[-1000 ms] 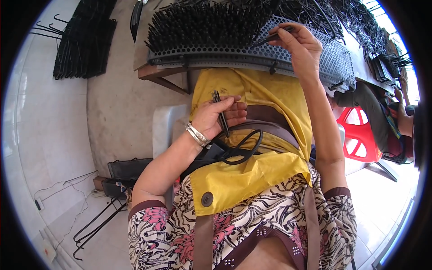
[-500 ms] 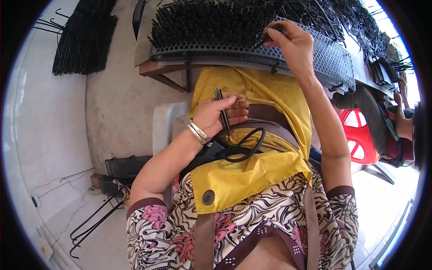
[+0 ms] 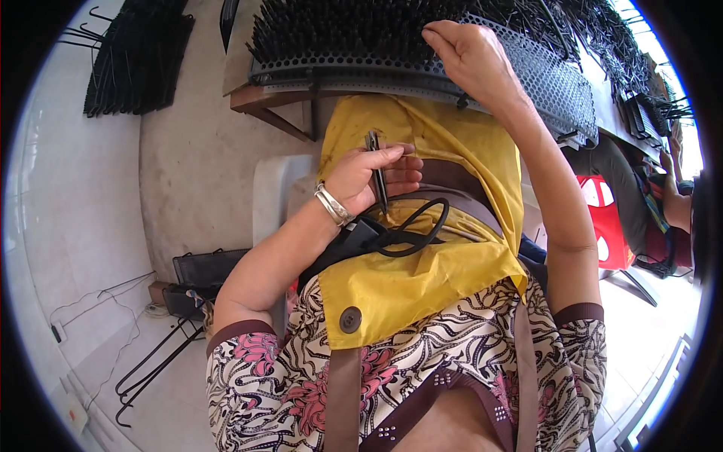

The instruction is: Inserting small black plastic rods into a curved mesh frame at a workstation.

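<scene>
Head view: the left hand [image 3: 361, 179] keeps the same hold as half a second ago, thumb closed over slim dark rods [image 3: 381, 188], fingers half curled above the yellow apron [image 3: 452, 129]. Black upright pieces [image 3: 339, 34] crowd the left part of the perforated tray [image 3: 553, 87]. At their right edge the right hand [image 3: 474, 64] has shifted left, thumb and forefinger pinched; whether anything sits between them I cannot tell. Its wrist crosses the tray's near rim; bare tray lies open to its right
</scene>
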Demonstrator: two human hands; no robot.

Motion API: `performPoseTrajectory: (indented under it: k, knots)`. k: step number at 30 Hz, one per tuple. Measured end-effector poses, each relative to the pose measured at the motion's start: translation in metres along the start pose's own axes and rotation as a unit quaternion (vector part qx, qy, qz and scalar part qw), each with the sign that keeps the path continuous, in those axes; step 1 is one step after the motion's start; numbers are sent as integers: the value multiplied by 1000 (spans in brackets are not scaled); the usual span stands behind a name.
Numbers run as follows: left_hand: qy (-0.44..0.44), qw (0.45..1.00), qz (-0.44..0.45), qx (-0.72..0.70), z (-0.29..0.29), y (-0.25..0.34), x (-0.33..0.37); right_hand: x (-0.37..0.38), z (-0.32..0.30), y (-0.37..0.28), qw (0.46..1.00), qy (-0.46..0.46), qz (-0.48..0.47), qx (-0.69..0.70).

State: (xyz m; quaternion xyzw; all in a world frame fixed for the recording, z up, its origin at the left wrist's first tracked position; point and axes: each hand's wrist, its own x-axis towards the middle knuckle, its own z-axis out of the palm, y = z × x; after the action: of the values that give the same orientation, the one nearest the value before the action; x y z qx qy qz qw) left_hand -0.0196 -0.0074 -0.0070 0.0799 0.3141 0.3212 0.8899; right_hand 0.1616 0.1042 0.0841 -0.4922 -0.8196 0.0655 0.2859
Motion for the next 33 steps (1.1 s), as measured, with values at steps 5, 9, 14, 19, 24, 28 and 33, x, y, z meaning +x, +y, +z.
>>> performPoseTrajectory:
  k: [5, 9, 14, 19, 24, 28, 33]
  knots:
    - [-41, 999, -22, 0, 2, -1, -3, -9, 1, 11, 994, 18, 69, 77]
    - [-80, 996, -38, -13, -1, 0, -1, -15, 3, 14, 995, -11, 74, 60]
    - [-101, 993, -50, -21, 8, 6, -4, -48, 8, -10, 995, 94, 22, 0]
    - [-120, 991, -55, 19, 15, 3, -6, -94, 32, -39, 871, -148, 178, 434]
    - [-84, 992, -29, 88, 23, -1, -9, -102, 30, -41, 781, -157, 319, 514]
    - [-84, 988, 4, 132, 13, -3, -6, -103, 25, -26, 783, -54, 333, 524]
    - [-37, 997, 2, 63, 5, 2, -5, -71, -21, 19, 679, 112, 327, 647]
